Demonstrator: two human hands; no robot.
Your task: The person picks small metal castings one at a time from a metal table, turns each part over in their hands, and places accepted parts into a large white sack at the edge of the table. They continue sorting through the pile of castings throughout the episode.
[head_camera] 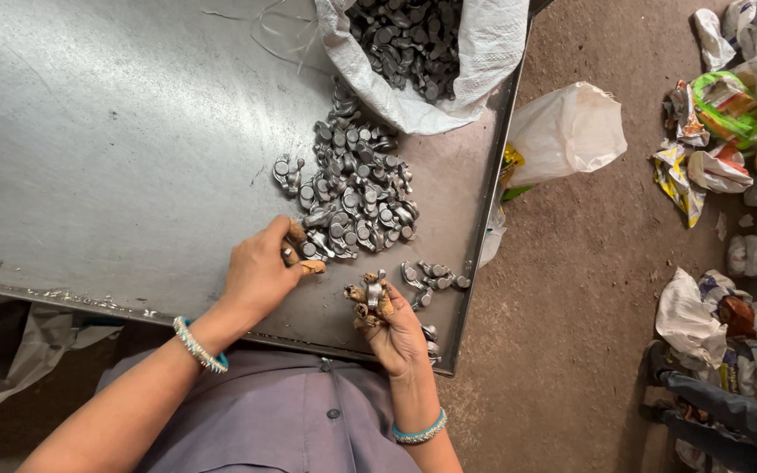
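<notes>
A heap of small grey metal parts (352, 188) lies on a steel tray table (116, 131). My left hand (260, 271), fingertips wrapped in brown tape, reaches into the heap's near edge and pinches a part. My right hand (392, 324), also taped, holds one grey metal part (374, 293) upright near the table's front edge. A few loose parts (431, 278) lie just right of it. A white woven sack (422, 52) full of the same parts stands open at the table's far right corner.
Right of the table is a dirt floor with a white bag (567, 131). Crumpled wrappers and plastic litter (729, 114) lie at the far right, more litter (729, 324) lower down. The table's raised rim (479, 219) runs along its right side.
</notes>
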